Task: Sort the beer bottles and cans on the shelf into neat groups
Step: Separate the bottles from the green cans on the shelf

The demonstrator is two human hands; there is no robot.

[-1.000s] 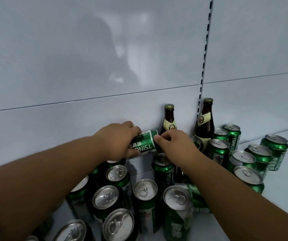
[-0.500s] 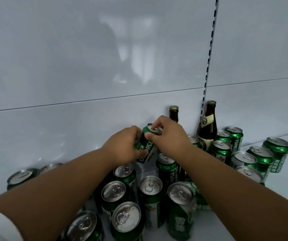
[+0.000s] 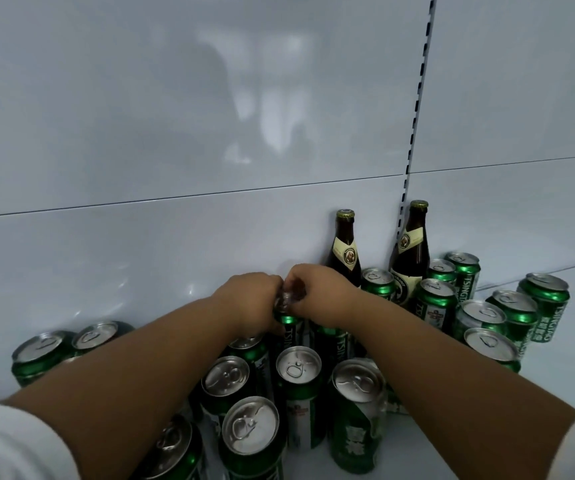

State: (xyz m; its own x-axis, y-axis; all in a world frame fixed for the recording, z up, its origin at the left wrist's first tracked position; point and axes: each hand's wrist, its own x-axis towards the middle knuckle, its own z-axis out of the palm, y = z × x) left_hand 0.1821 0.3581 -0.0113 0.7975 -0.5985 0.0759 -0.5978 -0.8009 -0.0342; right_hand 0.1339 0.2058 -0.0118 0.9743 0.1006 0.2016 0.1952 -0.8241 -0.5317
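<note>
We see glossy green metal cans [image 3: 299, 393] with bare silvery brushed lids that catch the light. The two bottles [image 3: 346, 251] look like dark brown glass, smooth and shiny, with gold foil caps and matt cream paper labels. The back panel [image 3: 175, 133] is smooth painted metal, pale and softly reflective. The sleeves [image 3: 9, 445] are matt white cloth

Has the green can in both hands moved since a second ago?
Yes. The green can went from sideways beside the left brown bottle neck to upright, lower, among the standing cans.
</note>
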